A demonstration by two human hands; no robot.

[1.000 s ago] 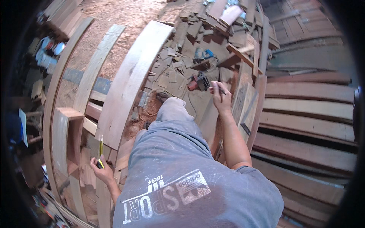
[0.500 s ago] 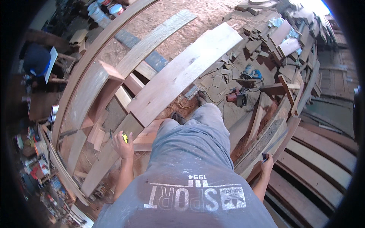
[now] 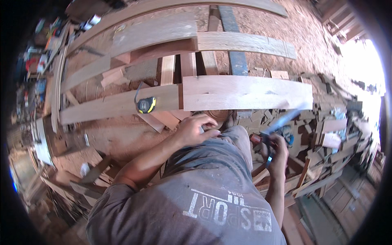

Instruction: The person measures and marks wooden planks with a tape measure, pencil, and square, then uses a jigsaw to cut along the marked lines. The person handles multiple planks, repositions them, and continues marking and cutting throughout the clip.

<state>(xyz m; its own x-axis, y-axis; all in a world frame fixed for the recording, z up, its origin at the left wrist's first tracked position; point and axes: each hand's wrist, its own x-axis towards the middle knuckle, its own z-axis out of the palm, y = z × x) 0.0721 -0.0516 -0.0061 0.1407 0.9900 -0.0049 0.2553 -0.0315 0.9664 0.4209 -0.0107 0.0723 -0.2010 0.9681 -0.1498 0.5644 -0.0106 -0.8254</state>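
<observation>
A yellow-and-black tape measure [image 3: 146, 105] rests on a long wooden board [image 3: 110, 104], a dark strip beside it. Nearer my body, my left hand [image 3: 198, 130] is apart from the tape, with loosely curled fingers and a gap between thumb and forefinger; a small pale spot shows there, too unclear to name. My right hand [image 3: 277, 152] is closed round the dark handle of what looks like a try square, its blurred grey blade [image 3: 283, 121] pointing away to the right. A small blue-tipped thing [image 3: 268, 161] sticks out below that hand. Past the blade lies a wide pale plank [image 3: 245, 92], overlapping the board's end.
Farther off, a boxed wooden piece [image 3: 159, 34] and a narrow plank [image 3: 249, 43] lie across supports, one a blue-grey beam [image 3: 238, 61]. Offcuts [image 3: 322, 126] litter the ground at right, near a blue power tool [image 3: 287, 134]. Stacked timber [image 3: 314, 179] stands at lower right.
The view has turned. My left hand has let go of the tape measure, now on the board, and moved in front of my body. My right hand has come forward with the square.
</observation>
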